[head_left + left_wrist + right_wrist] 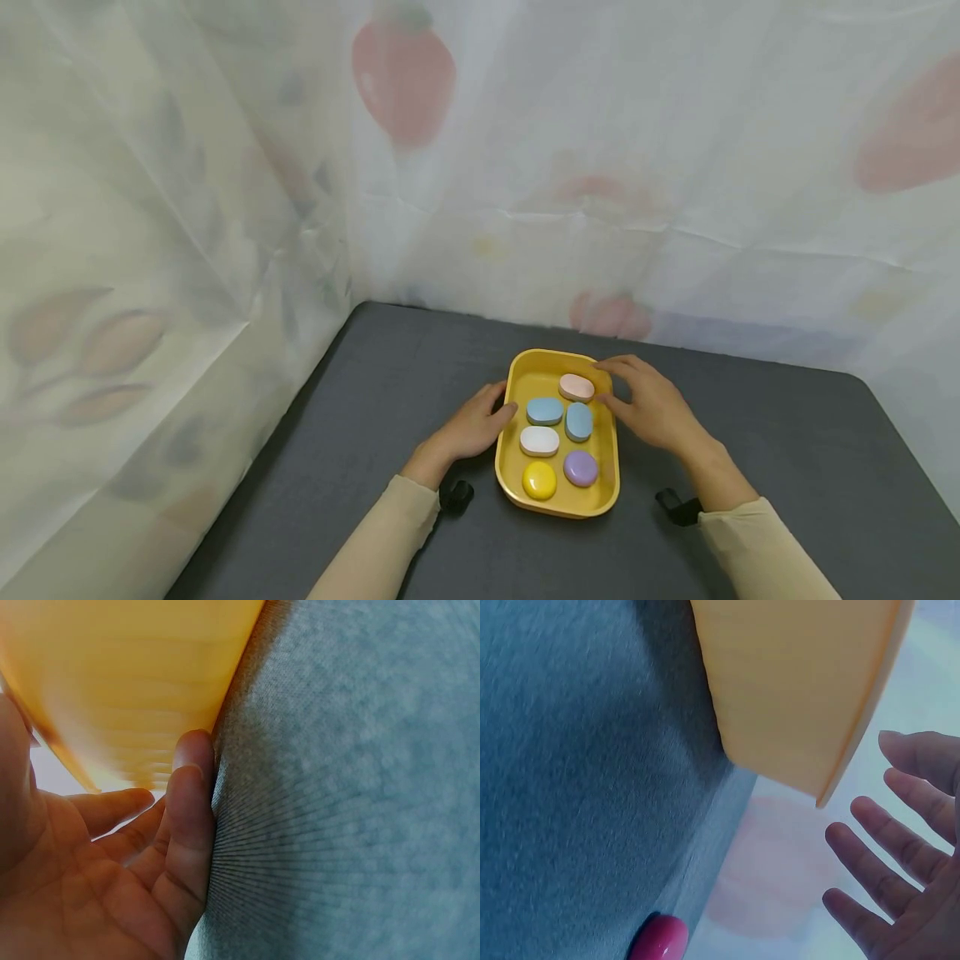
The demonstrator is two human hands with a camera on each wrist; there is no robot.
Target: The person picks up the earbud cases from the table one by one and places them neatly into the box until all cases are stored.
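A yellow tray (558, 504) stands on the dark table. In it lie smooth tablet-shaped pieces: a pale pink oval (577, 387), two blue ovals (544, 411), a white oval (539, 441), a purple round piece (581, 468) and a yellow round piece (539, 481). My left hand (474, 427) holds the tray's left side, thumb at the rim and fingers against the outer wall, as the left wrist view shows. At the far right corner hovers my right hand (654, 402), its fingers spread and its palm holding nothing; in the right wrist view the fingers are apart from the tray wall (795, 682).
A deep pink rounded thing (660, 939) lies on the table beyond the tray in the right wrist view. White curtains with fruit prints (675, 150) hang behind and to the left of the table (420, 358). Black straps (678, 507) show at both wrists.
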